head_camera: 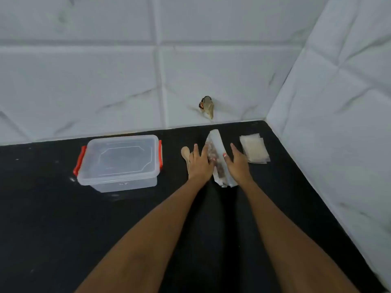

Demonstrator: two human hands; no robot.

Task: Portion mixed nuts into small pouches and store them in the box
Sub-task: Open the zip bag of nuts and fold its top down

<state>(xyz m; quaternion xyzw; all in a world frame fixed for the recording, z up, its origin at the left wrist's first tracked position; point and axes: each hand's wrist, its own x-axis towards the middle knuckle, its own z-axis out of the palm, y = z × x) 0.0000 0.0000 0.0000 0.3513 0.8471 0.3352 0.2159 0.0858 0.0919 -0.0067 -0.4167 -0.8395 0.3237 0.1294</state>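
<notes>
A clear plastic bag of mixed nuts point(216, 144) lies on the black counter point(53, 218) near the back wall. My left hand point(200, 163) touches the bag's left side with its fingers stretched out. My right hand point(237, 163) lies against the bag's right side, fingers straight, thumb on the plastic. A stack of small empty pouches point(255, 150) rests just right of my right hand. The clear storage box point(119, 163) with red clips stands to the left with its lid on. A wooden spoon point(185, 155) lies beside my left hand, partly hidden under it.
White marble-look tiled walls close the counter at the back and on the right, meeting in a corner point(265, 119). A damaged spot in the back wall point(207, 106) sits above the bag.
</notes>
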